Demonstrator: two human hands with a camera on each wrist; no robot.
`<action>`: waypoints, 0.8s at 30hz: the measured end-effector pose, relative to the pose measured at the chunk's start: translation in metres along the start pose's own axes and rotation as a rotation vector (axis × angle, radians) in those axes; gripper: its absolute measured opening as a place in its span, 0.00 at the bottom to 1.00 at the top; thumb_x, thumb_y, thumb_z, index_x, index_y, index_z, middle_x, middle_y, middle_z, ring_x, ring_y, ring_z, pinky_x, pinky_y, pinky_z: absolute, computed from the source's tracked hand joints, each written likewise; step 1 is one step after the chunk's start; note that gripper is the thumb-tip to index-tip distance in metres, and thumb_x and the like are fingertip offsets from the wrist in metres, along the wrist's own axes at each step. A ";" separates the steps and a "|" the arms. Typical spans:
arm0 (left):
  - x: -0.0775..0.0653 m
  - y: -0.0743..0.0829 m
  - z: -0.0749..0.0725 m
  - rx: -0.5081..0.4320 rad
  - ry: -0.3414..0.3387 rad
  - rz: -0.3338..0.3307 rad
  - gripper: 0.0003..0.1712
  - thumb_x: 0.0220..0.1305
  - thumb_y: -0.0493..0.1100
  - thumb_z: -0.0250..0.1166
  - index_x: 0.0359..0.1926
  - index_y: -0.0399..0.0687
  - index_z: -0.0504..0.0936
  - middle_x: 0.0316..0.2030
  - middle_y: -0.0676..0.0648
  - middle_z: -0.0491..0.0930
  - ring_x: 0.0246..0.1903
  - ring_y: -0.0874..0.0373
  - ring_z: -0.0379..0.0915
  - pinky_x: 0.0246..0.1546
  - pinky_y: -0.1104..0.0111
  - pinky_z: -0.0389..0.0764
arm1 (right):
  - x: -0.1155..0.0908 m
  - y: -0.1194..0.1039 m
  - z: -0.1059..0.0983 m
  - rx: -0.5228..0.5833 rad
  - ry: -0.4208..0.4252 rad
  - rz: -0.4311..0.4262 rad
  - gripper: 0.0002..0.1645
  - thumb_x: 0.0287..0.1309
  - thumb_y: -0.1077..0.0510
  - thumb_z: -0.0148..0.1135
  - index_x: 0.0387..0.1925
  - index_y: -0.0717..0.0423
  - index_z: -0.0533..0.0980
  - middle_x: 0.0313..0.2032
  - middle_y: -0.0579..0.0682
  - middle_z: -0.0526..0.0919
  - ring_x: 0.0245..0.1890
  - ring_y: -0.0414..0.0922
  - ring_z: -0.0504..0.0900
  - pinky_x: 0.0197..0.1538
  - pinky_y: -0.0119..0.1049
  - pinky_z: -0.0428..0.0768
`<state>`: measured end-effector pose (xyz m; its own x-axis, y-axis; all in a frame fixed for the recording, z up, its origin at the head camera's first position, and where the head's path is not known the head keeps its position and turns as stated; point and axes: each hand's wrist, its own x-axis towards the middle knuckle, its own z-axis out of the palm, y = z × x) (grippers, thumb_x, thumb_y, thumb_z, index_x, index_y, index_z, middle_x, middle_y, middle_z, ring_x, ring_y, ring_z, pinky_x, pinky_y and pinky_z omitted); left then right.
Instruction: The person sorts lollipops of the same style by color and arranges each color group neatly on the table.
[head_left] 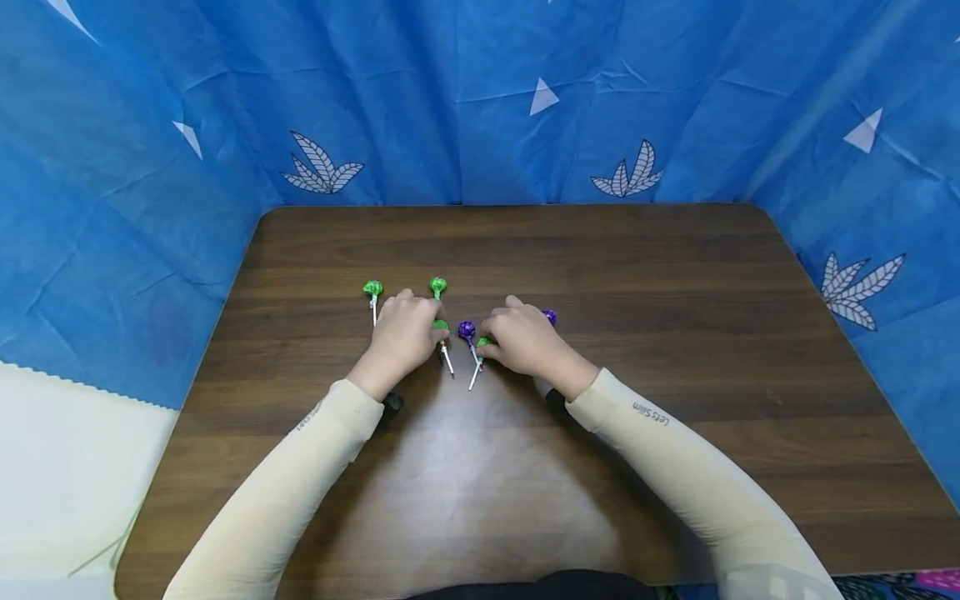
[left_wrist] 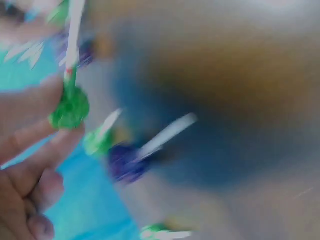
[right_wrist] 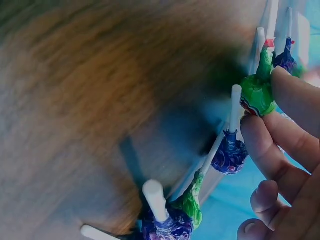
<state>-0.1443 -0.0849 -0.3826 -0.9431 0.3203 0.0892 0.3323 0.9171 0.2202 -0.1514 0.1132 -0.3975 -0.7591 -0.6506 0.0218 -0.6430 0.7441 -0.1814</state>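
Pinching a round green-wrapped lollipop (left_wrist: 71,111) in your left hand (head_left: 407,332) and its green twin (right_wrist: 258,94) in your right hand (head_left: 521,337) by the candy probably keeps white sticks (left_wrist: 75,32) clear of your grip.

- left sleeve (head_left: 262,496): pale cream, close-fitting, small dark lettering (head_left: 308,417) too small to read
- right sleeve (head_left: 682,458): same cream, dark lettering "letsslim" near the cuff (head_left: 596,403)
- 2 black pieces (head_left: 392,405), 1 showing beneath each cuff
- left hand (head_left: 405,333), right hand (head_left: 522,337): bare
- black garment (head_left: 540,587): curved strip along the head view's bottom edge
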 end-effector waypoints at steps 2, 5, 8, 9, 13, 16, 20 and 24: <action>0.011 -0.001 -0.012 -0.018 0.006 0.014 0.10 0.56 0.45 0.74 0.36 0.46 0.86 0.33 0.46 0.88 0.38 0.45 0.74 0.41 0.53 0.73 | 0.000 0.000 0.000 0.005 0.007 -0.007 0.12 0.59 0.46 0.70 0.28 0.49 0.83 0.23 0.42 0.79 0.25 0.42 0.66 0.35 0.34 0.59; 0.034 -0.001 -0.023 -0.055 0.003 0.045 0.12 0.59 0.45 0.73 0.42 0.45 0.86 0.38 0.47 0.88 0.40 0.46 0.74 0.44 0.54 0.73 | 0.000 0.000 0.000 0.010 0.007 -0.006 0.10 0.59 0.47 0.70 0.30 0.49 0.84 0.26 0.43 0.81 0.27 0.43 0.67 0.35 0.34 0.61; 0.060 0.000 -0.023 -0.095 -0.027 0.049 0.15 0.61 0.46 0.71 0.48 0.47 0.85 0.42 0.47 0.86 0.44 0.47 0.73 0.50 0.55 0.72 | -0.001 -0.001 0.001 0.021 -0.005 0.008 0.10 0.59 0.48 0.69 0.33 0.49 0.85 0.28 0.44 0.82 0.28 0.44 0.66 0.34 0.34 0.62; 0.068 0.001 -0.020 -0.112 -0.041 0.041 0.17 0.61 0.46 0.71 0.50 0.47 0.84 0.43 0.47 0.86 0.45 0.48 0.73 0.51 0.55 0.72 | -0.001 -0.001 0.002 0.025 -0.010 0.014 0.10 0.60 0.48 0.69 0.34 0.50 0.85 0.29 0.45 0.82 0.29 0.44 0.66 0.34 0.35 0.62; 0.091 0.008 -0.003 -0.165 -0.074 0.003 0.18 0.62 0.47 0.70 0.52 0.47 0.83 0.43 0.47 0.84 0.46 0.50 0.71 0.54 0.56 0.70 | -0.002 0.000 0.005 0.024 -0.018 0.030 0.11 0.59 0.47 0.69 0.37 0.50 0.86 0.30 0.45 0.82 0.30 0.45 0.67 0.36 0.36 0.65; 0.098 0.013 0.010 -0.186 -0.091 -0.020 0.16 0.63 0.47 0.70 0.49 0.48 0.83 0.42 0.48 0.83 0.46 0.50 0.70 0.55 0.57 0.69 | -0.003 0.001 0.006 0.020 -0.009 0.018 0.11 0.59 0.48 0.70 0.36 0.50 0.85 0.30 0.45 0.82 0.30 0.45 0.68 0.38 0.38 0.66; 0.101 0.017 0.023 -0.156 -0.104 -0.019 0.13 0.64 0.48 0.69 0.46 0.49 0.83 0.41 0.49 0.83 0.45 0.50 0.70 0.56 0.57 0.70 | -0.006 0.001 0.006 0.042 0.008 -0.009 0.10 0.60 0.49 0.69 0.36 0.50 0.86 0.32 0.46 0.84 0.30 0.44 0.69 0.41 0.39 0.67; 0.101 0.019 0.032 -0.106 -0.100 0.005 0.11 0.64 0.48 0.69 0.45 0.50 0.84 0.41 0.50 0.85 0.45 0.49 0.72 0.56 0.56 0.71 | -0.008 0.007 -0.003 0.119 0.001 -0.013 0.09 0.60 0.50 0.69 0.37 0.50 0.86 0.32 0.45 0.83 0.31 0.43 0.70 0.42 0.38 0.66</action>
<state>-0.2338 -0.0276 -0.4002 -0.9362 0.3514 -0.0054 0.3311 0.8869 0.3222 -0.1505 0.1244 -0.3964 -0.7511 -0.6597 0.0262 -0.6361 0.7124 -0.2965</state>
